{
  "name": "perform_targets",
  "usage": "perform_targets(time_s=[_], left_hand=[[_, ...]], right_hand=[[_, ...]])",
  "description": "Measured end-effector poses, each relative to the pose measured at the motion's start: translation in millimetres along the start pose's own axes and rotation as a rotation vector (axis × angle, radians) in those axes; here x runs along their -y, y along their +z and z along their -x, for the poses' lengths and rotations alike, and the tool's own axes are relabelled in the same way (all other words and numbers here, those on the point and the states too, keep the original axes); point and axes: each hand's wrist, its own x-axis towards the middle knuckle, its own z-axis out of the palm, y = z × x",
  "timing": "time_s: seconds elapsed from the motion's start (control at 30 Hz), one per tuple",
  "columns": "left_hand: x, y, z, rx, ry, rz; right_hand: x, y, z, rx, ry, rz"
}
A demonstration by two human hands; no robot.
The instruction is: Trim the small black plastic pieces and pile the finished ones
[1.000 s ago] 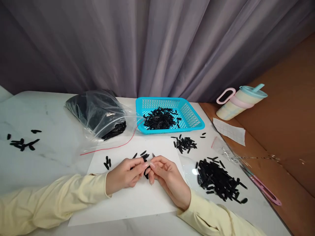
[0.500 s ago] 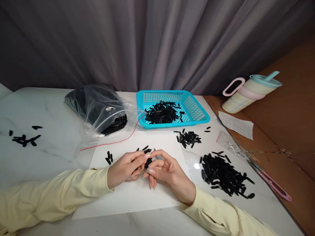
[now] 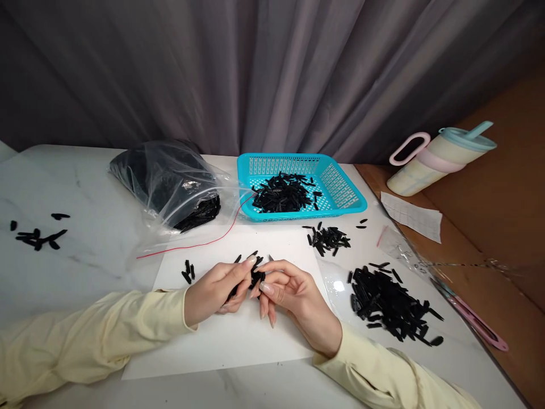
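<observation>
Over the white paper (image 3: 204, 352), my two hands meet at their fingertips. My left hand (image 3: 219, 287) is closed around several small black strips, partly hidden under its fingers. The thumb and fingers of my right hand (image 3: 298, 295) pinch at a black strip (image 3: 256, 278) at the edge of this bunch. Just behind my fingertips, more black strips lie on the paper, partly covered by my hands. A few loose strips (image 3: 188, 272) rest to the left of my left hand.
A blue basket (image 3: 298, 216) with black strips stands behind, beside a clear zip bag (image 3: 157, 176) with a red edge. Piles of strips (image 3: 394, 304) lie at right, others at far left. A cup (image 3: 426, 165), paper slip (image 3: 413, 217) and pink-handled tool (image 3: 481, 324) sit farther right.
My right fingertips have shifted slightly right, and more of the black strips shows between my hands. The view has tilted a little.
</observation>
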Motion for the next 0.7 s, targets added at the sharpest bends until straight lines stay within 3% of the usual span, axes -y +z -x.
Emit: perform_targets(time_s=[0.57, 0.7], left_hand=[[0.5, -0.8, -0.8, 0.027, -0.003, -0.039], [0.8, -1.7, -0.6, 0.028, -0.012, -0.041]], right_hand=[[-2.6, -1.1, 0.4, -0.026, 0.012, 0.073], [5.3, 5.6, 4.9, -0.023, -0.018, 0.188]])
